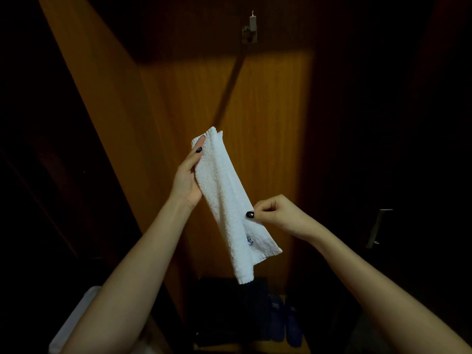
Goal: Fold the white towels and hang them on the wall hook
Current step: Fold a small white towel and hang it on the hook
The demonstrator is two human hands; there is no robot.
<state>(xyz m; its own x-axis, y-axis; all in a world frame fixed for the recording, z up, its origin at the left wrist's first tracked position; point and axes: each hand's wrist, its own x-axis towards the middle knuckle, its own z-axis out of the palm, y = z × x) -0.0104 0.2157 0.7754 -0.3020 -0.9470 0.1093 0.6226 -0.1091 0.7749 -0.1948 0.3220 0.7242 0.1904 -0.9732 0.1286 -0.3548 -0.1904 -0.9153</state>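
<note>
There is 1 white towel (224,200), 1 wall hook (250,28), 1 metal door handle (378,226) and 2 dark blue slippers (277,320). 2 hands show: 1 left hand (187,180), 1 right hand (278,213).

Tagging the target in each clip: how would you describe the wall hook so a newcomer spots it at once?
Start from the lit orange-brown wooden panel behind the white towel. Follow it up into the shadow near the top edge, where the wall hook sits. It is a small pale metal fitting, unlike the long door handle low at the right.
</note>
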